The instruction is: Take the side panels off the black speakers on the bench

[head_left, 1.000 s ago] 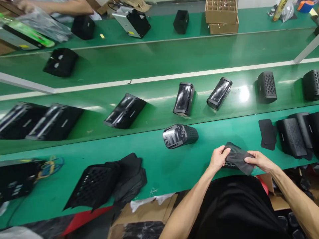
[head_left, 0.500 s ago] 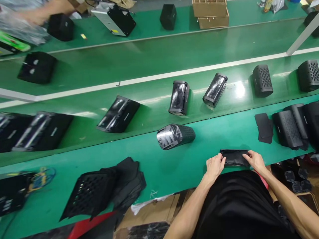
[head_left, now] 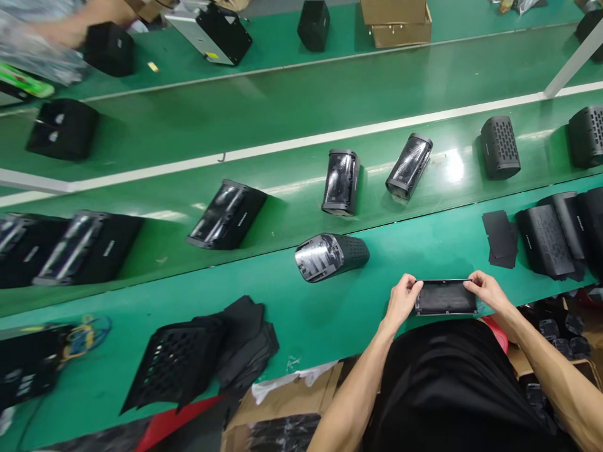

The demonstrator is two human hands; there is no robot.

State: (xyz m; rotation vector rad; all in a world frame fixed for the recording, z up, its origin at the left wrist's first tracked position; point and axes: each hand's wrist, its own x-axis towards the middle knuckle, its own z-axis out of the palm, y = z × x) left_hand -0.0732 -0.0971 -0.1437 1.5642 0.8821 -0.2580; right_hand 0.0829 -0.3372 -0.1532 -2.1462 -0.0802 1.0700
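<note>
I hold a black rectangular panel (head_left: 446, 297) with a raised rim and a shallow hollow face, low over the green bench close to my body. My left hand (head_left: 402, 301) pinches its left end between thumb and fingers. At the opposite end, my right hand (head_left: 487, 292) grips the upper right corner, thumb on the inner face. To the left of my hands, a dark speaker housing (head_left: 332, 257) lies on its side, its open end showing. Flat black sheets (head_left: 500, 238) lie beyond my right hand, beside several black speaker housings (head_left: 549, 242).
Several speakers (head_left: 342, 182) sit on the green conveyor (head_left: 292, 220) beyond the bench. Perforated black panels (head_left: 174, 358) and dark sheets (head_left: 249, 345) are stacked at front left. A cardboard box (head_left: 400, 34) stands on the far bench. Another person's arm (head_left: 80, 22) shows at top left.
The panel has tilted so that its hollow face and rim now show. My hands have shifted slightly and hold its ends nearer the top. Speakers on the near conveyor sit slightly further right.
</note>
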